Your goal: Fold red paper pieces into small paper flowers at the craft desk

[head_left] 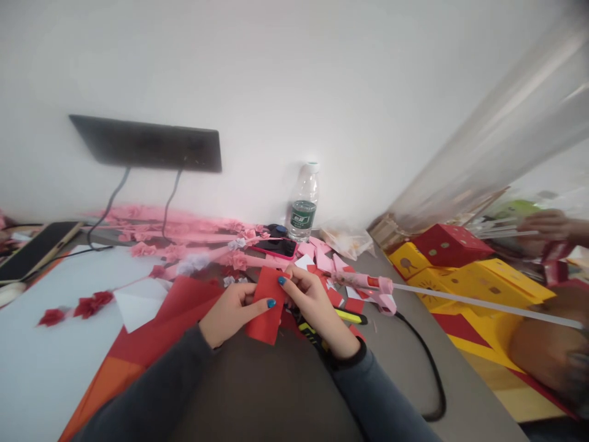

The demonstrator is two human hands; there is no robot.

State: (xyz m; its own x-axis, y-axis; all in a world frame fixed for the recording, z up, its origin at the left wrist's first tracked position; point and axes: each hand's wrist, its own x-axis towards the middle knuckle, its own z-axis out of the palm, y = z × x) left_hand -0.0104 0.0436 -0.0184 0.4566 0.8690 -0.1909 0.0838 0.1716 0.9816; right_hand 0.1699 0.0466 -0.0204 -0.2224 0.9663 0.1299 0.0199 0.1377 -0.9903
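A small red piece of paper [265, 322] is held upright between both my hands over the table. My left hand [234, 313] grips its left side, thumb on the front face and fingers behind. With thumb and fingers pinched, my right hand [313, 301] holds its upper right edge. Under my right wrist lies a black and yellow tool [309, 331], partly hidden, so I cannot tell its kind. Beside it rests a yellow-green cutter [350, 316]. To the right is a pink glue gun [363, 282] with a long white glue stick [483, 304] in it.
A water bottle [304, 212] and a phone [276, 247] stand and lie near the wall. Pink paper flowers [237, 261], red sheets [184, 313] and a white sheet [55, 362] spread leftward. Red and yellow boxes [453, 245] are at right, near another person's hand [547, 224].
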